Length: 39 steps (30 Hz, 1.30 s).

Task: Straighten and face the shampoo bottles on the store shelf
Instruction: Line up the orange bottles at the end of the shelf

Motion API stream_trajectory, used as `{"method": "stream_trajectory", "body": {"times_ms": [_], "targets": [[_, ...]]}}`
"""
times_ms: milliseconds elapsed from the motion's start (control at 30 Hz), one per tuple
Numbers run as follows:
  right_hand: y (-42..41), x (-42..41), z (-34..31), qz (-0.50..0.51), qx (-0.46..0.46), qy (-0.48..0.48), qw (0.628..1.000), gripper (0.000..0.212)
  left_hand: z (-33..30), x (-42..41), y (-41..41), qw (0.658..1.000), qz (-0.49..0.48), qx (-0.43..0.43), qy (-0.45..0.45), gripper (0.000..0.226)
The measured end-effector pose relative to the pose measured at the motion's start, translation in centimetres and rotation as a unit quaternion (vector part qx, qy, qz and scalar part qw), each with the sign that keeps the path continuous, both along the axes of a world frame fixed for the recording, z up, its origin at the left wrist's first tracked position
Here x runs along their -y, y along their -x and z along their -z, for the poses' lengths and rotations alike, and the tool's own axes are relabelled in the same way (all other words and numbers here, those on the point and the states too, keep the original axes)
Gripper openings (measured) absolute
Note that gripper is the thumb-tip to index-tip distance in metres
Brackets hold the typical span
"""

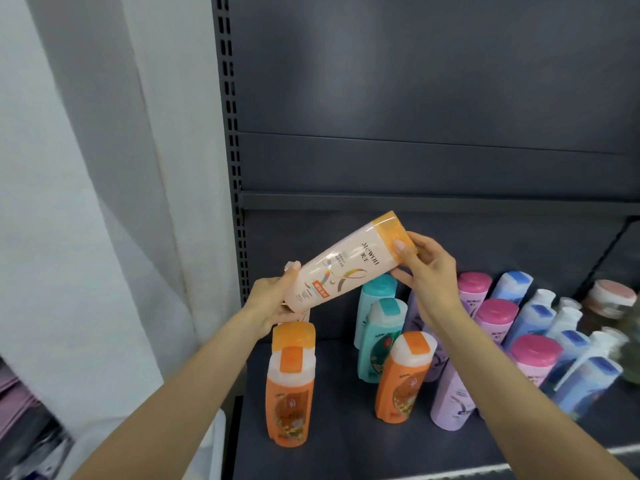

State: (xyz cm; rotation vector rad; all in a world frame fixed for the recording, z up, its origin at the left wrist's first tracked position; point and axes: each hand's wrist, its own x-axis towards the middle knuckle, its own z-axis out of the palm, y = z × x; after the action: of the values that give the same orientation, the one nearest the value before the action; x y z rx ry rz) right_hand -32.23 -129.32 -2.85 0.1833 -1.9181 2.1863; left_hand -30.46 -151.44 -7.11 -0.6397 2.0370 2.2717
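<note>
Both hands hold a pale peach shampoo bottle [349,263] with an orange cap, tilted above the dark shelf [339,441], its label facing me. My left hand [273,299] grips its base and my right hand [427,268] grips the cap end. Below stand two orange bottles [290,389] [403,375], with another orange cap [294,333] behind the left one. Teal bottles [379,327], lilac bottles [450,396], pink-capped bottles [495,317] and blue-capped bottles [540,320] stand in rows to the right.
The slotted shelf upright [235,168] runs down the left side, next to a grey curtain [86,202]. A dark back panel [433,98] rises behind the shelf. A pink-lidded jar [611,297] sits at the far right. The shelf's front edge [415,474] has a pale strip.
</note>
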Motion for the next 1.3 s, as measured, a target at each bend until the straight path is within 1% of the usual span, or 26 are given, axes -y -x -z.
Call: {"method": "stream_trajectory", "body": {"times_ms": [33, 100, 167, 233, 300, 333, 500, 567, 733, 900, 1000, 1133, 1200, 1300], "targets": [[0.0, 0.4, -0.2, 0.004, -0.007, -0.008, 1.0, 0.037, 0.1, 0.2, 0.1, 1.0, -0.011, -0.005, 0.029, 0.032], [0.2, 1.2, -0.6, 0.017, -0.029, -0.047, 0.998, 0.035, 0.7, 0.8, 0.4, 0.992, -0.019, -0.027, 0.121, 0.032], [0.3, 1.9, -0.6, 0.036, -0.062, -0.12, 0.99, 0.034, 1.4, 1.6, 0.4, 0.974, 0.007, -0.046, 0.223, 0.026], [0.4, 2.7, -0.5, 0.043, -0.088, -0.173, 0.98, 0.034, 2.1, 2.4, 0.2, 0.95, 0.043, -0.053, 0.304, 0.018], [0.6, 3.4, -0.2, 0.039, -0.096, -0.199, 0.974, 0.035, 2.8, 3.1, 0.1, 0.931, 0.074, -0.047, 0.355, 0.02], [0.7, 3.7, 0.0, 0.036, -0.097, -0.212, 0.972, 0.036, 3.1, 3.3, 0.0, 0.926, 0.088, -0.041, 0.365, 0.021], [1.6, 5.4, 1.5, 0.0, -0.097, -0.265, 0.959, 0.04, 4.2, 3.8, 0.0, 0.919, 0.143, -0.005, 0.368, 0.025], [2.1, 6.2, 2.4, -0.015, -0.089, -0.279, 0.956, 0.042, 4.4, 3.9, -0.2, 0.926, 0.149, 0.003, 0.347, 0.025], [3.2, 8.5, 5.0, -0.071, -0.063, -0.333, 0.938, 0.046, 5.2, 4.1, -0.6, 0.941, 0.142, 0.03, 0.305, 0.022], [4.1, 10.4, 7.2, -0.115, -0.021, -0.367, 0.923, 0.046, 5.7, 4.5, -0.8, 0.958, 0.113, 0.028, 0.262, 0.02], [4.7, 11.1, 8.5, -0.126, 0.004, -0.373, 0.919, 0.049, 5.8, 4.5, -0.9, 0.961, 0.104, 0.022, 0.255, 0.018], [4.9, 11.6, 9.7, -0.141, 0.013, -0.416, 0.898, 0.052, 6.0, 4.3, -0.8, 0.961, 0.101, 0.013, 0.257, 0.022], [5.0, 11.7, 10.2, -0.154, 0.028, -0.416, 0.896, 0.053, 6.1, 4.3, -0.7, 0.961, 0.1, 0.009, 0.258, 0.024], [5.3, 11.5, 10.7, -0.159, 0.054, -0.385, 0.908, 0.053, 6.2, 4.5, -0.8, 0.959, 0.103, 0.01, 0.264, 0.025]]}}
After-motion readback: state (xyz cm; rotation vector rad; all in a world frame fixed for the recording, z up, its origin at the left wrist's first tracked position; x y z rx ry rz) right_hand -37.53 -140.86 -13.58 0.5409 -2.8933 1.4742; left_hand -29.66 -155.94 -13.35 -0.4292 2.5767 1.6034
